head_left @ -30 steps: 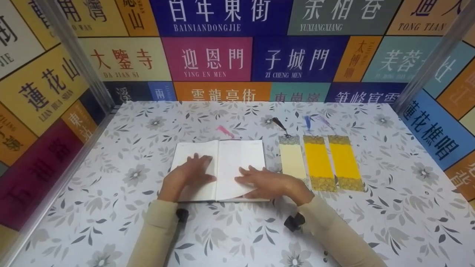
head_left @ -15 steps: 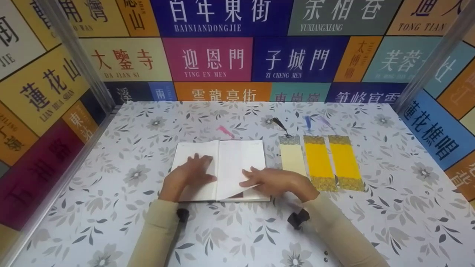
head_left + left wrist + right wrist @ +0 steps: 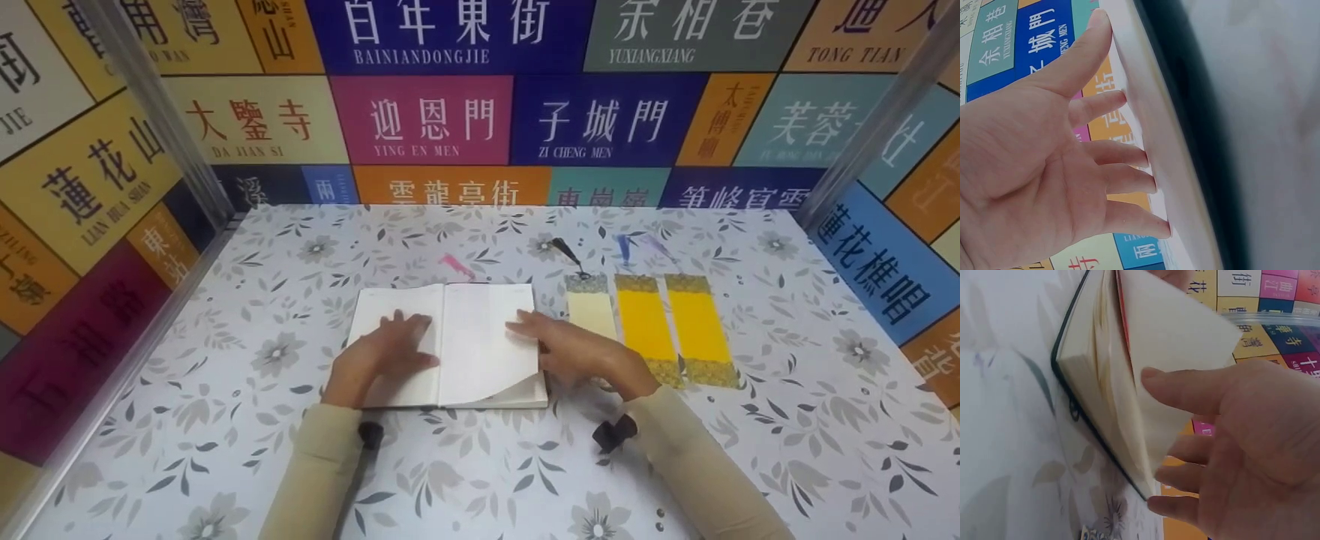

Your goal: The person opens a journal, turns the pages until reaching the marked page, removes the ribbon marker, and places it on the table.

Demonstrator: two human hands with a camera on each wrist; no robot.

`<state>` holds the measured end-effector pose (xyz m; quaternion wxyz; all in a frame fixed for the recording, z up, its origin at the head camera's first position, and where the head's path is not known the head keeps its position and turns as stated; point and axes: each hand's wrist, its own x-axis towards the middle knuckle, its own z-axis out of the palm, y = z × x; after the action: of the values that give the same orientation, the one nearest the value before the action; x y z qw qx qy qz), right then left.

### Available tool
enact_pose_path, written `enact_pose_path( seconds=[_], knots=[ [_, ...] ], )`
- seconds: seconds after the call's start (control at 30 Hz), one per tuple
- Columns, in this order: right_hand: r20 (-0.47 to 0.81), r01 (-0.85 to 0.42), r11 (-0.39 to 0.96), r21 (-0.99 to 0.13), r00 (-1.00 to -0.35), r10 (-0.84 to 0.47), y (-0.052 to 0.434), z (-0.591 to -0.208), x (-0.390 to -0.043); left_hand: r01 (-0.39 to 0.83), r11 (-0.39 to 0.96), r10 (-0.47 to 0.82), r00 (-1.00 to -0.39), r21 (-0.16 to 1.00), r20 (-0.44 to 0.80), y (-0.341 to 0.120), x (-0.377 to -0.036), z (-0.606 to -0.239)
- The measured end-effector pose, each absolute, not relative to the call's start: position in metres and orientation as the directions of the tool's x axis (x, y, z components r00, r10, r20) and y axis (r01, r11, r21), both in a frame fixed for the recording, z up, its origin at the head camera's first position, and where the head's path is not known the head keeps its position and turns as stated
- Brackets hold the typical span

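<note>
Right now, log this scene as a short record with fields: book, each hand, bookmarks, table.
book: open notebook flat on the table, blank pages up, one right-hand page curling upward
left hand: left hand flat on the left page, fingers straight
right hand: right hand at the book's right edge, fingers on the lifting page
bookmarks: cream bookmark and two yellow bookmarks in a row right of the book, tassels pointing away
pink tassel: pink tassel sticking out past the book's far edge
table: floral tablecloth
</note>
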<state>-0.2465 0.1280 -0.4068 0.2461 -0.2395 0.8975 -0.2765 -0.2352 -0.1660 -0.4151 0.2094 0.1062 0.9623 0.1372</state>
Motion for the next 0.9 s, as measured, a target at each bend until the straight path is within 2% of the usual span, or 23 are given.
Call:
enact_pose_path(
  seconds=[0.1,0.2,0.37,0.53,0.63,0.73,0.9],
  knots=[
    [-0.217,-0.371,0.735,-0.568,-0.794,-0.568,0.13,-0.407,-0.251,0.161,0.934,0.279,-0.887,0.32,-0.369,-0.166,-0.235,-0.415],
    [-0.154,-0.378,0.719,-0.583,-0.817,-0.555,0.13,-0.408,-0.254,0.177,0.932,0.29,-0.886,0.316,-0.36,-0.166,-0.235,-0.415],
    [-0.069,-0.327,0.607,-0.724,-0.842,-0.535,0.133,-0.413,-0.261,0.171,0.93,0.284,-0.896,0.324,-0.341,-0.165,-0.236,-0.416],
    [-0.082,-0.142,0.424,-0.894,-0.88,-0.468,0.136,-0.421,-0.269,0.148,0.936,0.259,-0.904,0.319,-0.34,-0.164,-0.236,-0.417],
    [-0.122,-0.015,0.308,-0.951,-0.899,-0.42,0.137,-0.423,-0.273,0.143,0.939,0.253,-0.903,0.314,-0.347,-0.164,-0.236,-0.416],
    [-0.185,0.103,0.23,-0.968,-0.911,-0.37,0.138,-0.424,-0.276,0.129,0.939,0.245,-0.9,0.318,-0.361,-0.164,-0.235,-0.415],
    [-0.269,0.226,0.165,-0.96,-0.911,-0.314,0.138,-0.427,-0.278,0.143,0.936,0.261,-0.894,0.321,-0.363,-0.165,-0.236,-0.415]
  ],
)
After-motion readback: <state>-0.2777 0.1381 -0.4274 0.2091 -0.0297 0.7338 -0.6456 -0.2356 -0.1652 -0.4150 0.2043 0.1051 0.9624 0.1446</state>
